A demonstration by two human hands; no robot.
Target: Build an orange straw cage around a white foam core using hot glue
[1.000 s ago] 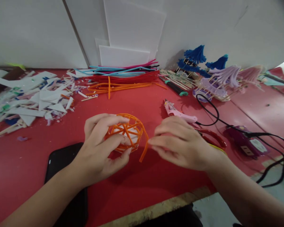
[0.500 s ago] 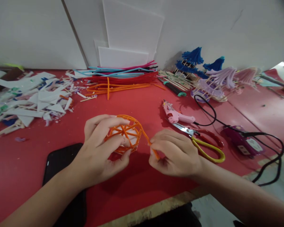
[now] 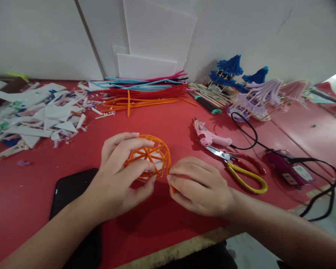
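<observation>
In the head view, my left hand grips a small round frame of orange pipe cleaners with crossing spokes and a white base. Its fingers reach over the near rim and hide part of that side. From the frame's upper edge a loose orange pipe cleaner curves down along the right side. My right hand pinches the free end of this strand close to the frame, and a bit of orange pokes out below the fingers.
A pink glue gun and scissors lie right of my hands, near a purple power socket. A black phone sits under my left forearm. Behind are pipe cleaners, white scraps and small blue-roofed models.
My right hand has moved left and slightly down, bringing the pipe cleaner's end closer to the frame, so the strand now bends round its right side. My left hand keeps its grip.
</observation>
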